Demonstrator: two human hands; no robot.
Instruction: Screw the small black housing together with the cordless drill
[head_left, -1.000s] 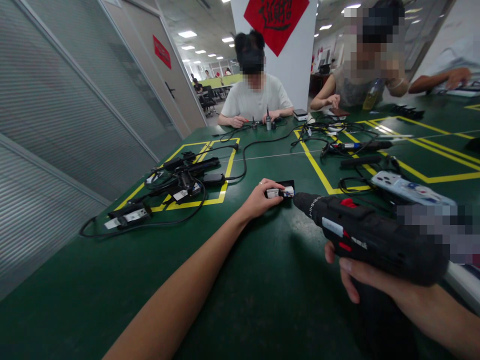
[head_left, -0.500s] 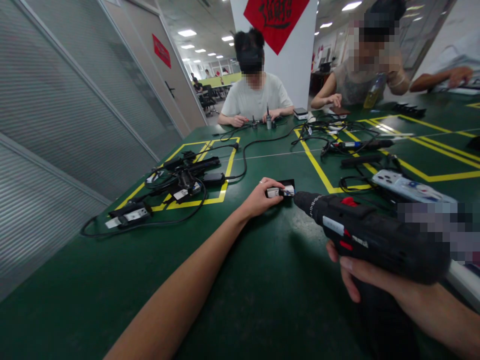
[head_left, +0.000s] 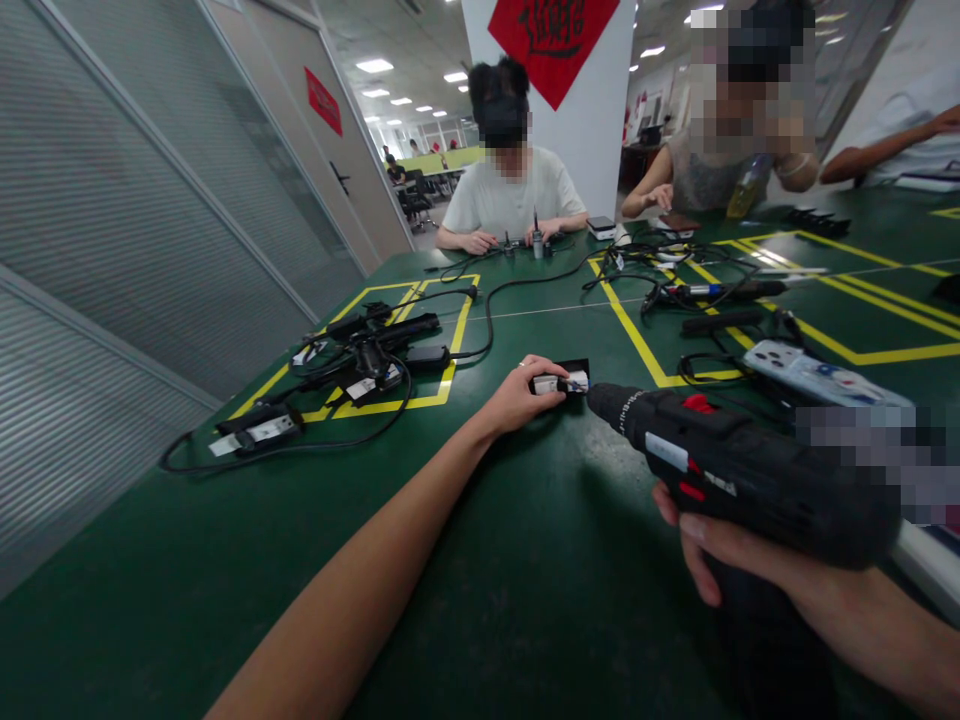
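Note:
My right hand (head_left: 712,545) is wrapped around the grip of a black and red power drill (head_left: 750,465), which points left and away from me. The drill's chuck ends right at a small black and white part (head_left: 577,382) on the green table. Whether the bit touches that part is too small to tell. My left hand (head_left: 525,390) is closed on the part's left side, fingers over its top and thumb along its near edge. Some of the part is hidden beneath those fingers.
Black devices with cables (head_left: 367,355) lie inside a yellow tape outline on the left. A pale blue and white box (head_left: 825,375) and a pen-like tool (head_left: 712,290) lie on the right. Two people (head_left: 517,190) sit across the green table (head_left: 450,600); another person's arm shows at far right.
My hands, the drill and the small part look almost unmoved. Across the table, the hand of the person on the right has lifted slightly, and the arm at far right has shifted.

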